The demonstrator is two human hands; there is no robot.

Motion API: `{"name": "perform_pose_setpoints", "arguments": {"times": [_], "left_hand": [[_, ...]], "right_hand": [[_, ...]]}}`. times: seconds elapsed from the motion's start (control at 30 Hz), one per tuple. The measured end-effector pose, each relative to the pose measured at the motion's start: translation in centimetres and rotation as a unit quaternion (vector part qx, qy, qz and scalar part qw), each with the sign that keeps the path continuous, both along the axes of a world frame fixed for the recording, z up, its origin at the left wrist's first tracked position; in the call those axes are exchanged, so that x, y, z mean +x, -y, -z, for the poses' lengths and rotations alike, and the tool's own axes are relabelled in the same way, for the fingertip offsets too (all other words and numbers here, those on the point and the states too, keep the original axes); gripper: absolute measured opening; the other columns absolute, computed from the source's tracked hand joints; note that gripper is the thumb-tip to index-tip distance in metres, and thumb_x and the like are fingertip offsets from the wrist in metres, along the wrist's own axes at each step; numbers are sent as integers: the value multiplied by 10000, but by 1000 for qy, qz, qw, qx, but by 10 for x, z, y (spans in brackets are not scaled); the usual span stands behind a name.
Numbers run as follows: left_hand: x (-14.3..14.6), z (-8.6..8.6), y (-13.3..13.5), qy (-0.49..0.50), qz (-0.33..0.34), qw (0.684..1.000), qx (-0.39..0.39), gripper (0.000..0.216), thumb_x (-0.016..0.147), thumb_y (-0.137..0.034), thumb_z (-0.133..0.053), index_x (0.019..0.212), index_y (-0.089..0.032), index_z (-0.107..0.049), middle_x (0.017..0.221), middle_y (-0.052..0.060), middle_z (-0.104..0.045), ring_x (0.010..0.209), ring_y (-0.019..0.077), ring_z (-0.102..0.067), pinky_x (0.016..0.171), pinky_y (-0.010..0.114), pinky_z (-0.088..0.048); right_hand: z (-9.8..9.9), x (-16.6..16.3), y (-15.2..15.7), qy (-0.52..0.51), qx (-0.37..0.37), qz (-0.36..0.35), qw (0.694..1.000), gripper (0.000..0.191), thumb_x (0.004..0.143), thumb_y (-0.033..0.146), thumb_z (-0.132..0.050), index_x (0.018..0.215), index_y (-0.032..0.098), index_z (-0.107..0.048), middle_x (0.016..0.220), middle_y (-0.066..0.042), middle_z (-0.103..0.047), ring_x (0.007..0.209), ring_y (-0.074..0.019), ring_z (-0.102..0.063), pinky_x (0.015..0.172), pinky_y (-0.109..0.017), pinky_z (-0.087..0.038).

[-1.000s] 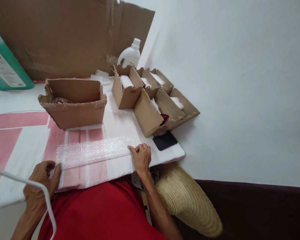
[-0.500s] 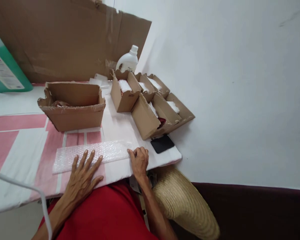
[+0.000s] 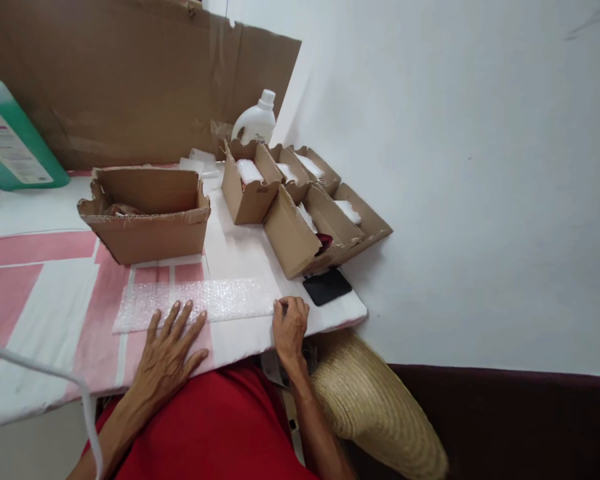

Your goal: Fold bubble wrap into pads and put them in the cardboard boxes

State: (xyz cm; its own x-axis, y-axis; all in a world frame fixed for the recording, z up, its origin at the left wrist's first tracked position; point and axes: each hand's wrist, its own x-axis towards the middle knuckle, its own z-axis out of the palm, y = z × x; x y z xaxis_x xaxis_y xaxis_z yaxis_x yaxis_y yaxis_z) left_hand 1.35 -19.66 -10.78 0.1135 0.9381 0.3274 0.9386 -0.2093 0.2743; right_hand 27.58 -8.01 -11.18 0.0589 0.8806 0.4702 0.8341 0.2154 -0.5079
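A long strip of clear bubble wrap (image 3: 200, 301) lies flat on the pink-and-white cloth of the table (image 3: 40, 293). My left hand (image 3: 167, 350) rests open on its near edge, fingers spread and flat. My right hand (image 3: 291, 325) pinches the strip's right end with curled fingers. Behind the strip stands an open cardboard box (image 3: 147, 213) with something dark inside.
Several small open cardboard boxes (image 3: 300, 213) holding white wrapped items stand at the back right, with a white bottle (image 3: 255, 121) behind. A black phone (image 3: 327, 286) lies near the table corner. A green jug (image 3: 10, 143) is far left. A straw hat (image 3: 375, 407) sits below the table edge.
My left hand left the strip's left end, moved right and flattened open on its near edge. My right hand has pulled the strip's right end a little rightward.
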Motion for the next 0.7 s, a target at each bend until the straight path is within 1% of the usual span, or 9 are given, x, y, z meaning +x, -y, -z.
{"name": "perform_pose_setpoints", "arguments": {"times": [0.1,0.17,0.27,0.33,0.37,0.43,0.53,0.6,0.7], "left_hand": [[0,0,0,-11,-2,1000,3,648,918,-584,-556,1510,-342,-453,1593,89,-442,1486,329,-371,1242,559,-165],[-2,2,0,-29,4,1000,9,621,940,-505,-549,1525,-328,-433,1599,103,-430,1487,336,-368,1231,569,-180],[-4,4,-1,-27,19,999,28,629,953,-440,-523,1553,-316,-382,1605,121,-416,1490,343,-359,1224,579,-185],[-4,4,-1,-24,22,999,34,644,951,-429,-518,1565,-322,-354,1606,122,-413,1487,346,-364,1221,584,-189],[-4,3,-2,-30,19,999,31,649,949,-420,-523,1567,-327,-347,1608,121,-411,1485,346,-367,1219,585,-191],[-2,0,-2,-48,11,999,20,650,945,-398,-539,1564,-330,-352,1609,121,-410,1478,346,-376,1213,587,-201],[0,-3,-3,-54,9,998,11,643,942,-391,-551,1555,-323,-373,1600,122,-423,1471,349,-385,1206,590,-214],[0,-3,-3,-51,9,999,11,640,940,-394,-552,1552,-327,-377,1599,119,-424,1470,350,-385,1201,591,-221],[-2,0,-3,-52,7,998,15,645,934,-397,-562,1549,-331,-381,1604,114,-419,1474,348,-379,1200,588,-220]], "right_hand": [[-11,-17,14,-9,42,-34,999,216,1046,268,-443,1011,151,-621,986,-131,-633,976,-259,-580,886,-414,-491],[-17,-44,29,9,70,-124,990,226,1039,257,-471,1156,145,-628,1127,-153,-668,1101,-258,-595,972,-417,-489],[-17,-82,49,83,39,-313,945,488,1019,399,-519,1426,130,-508,1447,-161,-566,1371,-282,-479,1127,-449,-418],[-10,-88,54,125,-12,-360,925,718,992,532,-530,1542,100,-367,1581,-167,-430,1490,-300,-345,1198,-482,-346],[-6,-83,54,140,-40,-349,926,805,979,579,-528,1573,84,-303,1609,-180,-382,1518,-309,-296,1213,-505,-318],[3,-61,50,155,-91,-282,942,919,963,633,-521,1606,60,-202,1633,-218,-309,1544,-332,-232,1217,-555,-288],[12,-22,41,166,-142,-181,959,976,956,656,-511,1630,85,-95,1663,-229,-203,1565,-342,-149,1214,-599,-261],[13,-7,38,171,-159,-160,959,981,954,657,-515,1635,104,-74,1673,-219,-168,1569,-337,-124,1222,-600,-241],[5,-8,39,166,-153,-149,963,976,958,654,-510,1634,101,-74,1654,-244,-220,1554,-369,-181,1204,-645,-236]]}}
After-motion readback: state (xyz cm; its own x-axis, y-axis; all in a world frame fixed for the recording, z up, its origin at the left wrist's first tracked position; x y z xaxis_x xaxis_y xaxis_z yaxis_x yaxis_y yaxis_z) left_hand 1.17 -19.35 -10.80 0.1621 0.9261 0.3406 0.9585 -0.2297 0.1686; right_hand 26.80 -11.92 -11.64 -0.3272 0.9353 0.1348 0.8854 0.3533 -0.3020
